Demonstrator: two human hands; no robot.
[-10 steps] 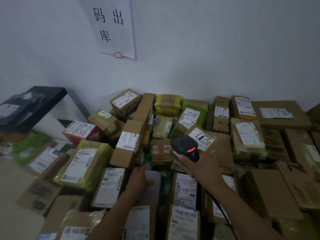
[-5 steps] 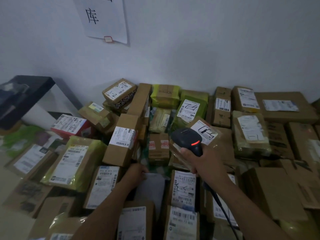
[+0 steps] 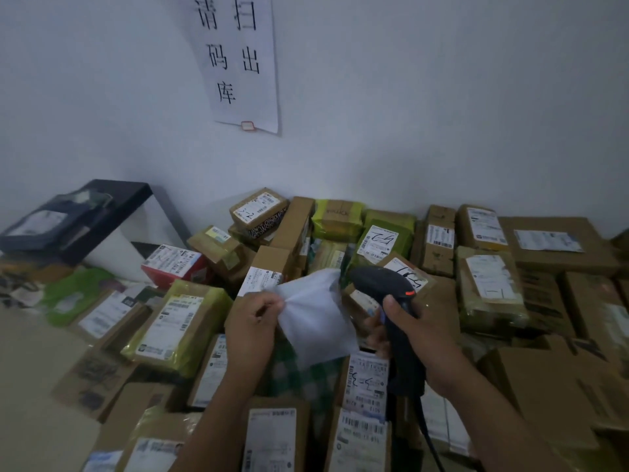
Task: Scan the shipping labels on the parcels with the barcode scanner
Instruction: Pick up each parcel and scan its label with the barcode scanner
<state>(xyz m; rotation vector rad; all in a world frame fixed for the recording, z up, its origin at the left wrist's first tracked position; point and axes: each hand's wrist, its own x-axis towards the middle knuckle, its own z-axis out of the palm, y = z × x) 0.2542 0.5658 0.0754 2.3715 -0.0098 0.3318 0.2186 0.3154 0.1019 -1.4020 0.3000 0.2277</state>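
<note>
White mailer (image 3: 316,325) is up off the parcels (image 3: 490,284), and that's your step: you're presenting one item for the scan. Your left hand (image 3: 250,321) pinches its left edge, thumb and fingers curled onto the plastic. Your right hand (image 3: 420,338) is wrapped tight round the scanner (image 3: 383,287) handle. Its lower fingers look to touch the mailer's right edge, though I can't be sure of that. The scanner head sits just behind the mailer's top right corner, nose pointing left and away from you, with an orange light showing on its back. Trouble is, the face turned to you is blank, with nothing printed that I can see. So by my reading the next move calls for a flip or a turn with the left hand to find the barcode. Then you swing the scanner nose square onto it. The other parcels lie heaped below and around, against the wall (image 3: 408,131), labels (image 3: 378,242) mostly up.
</note>
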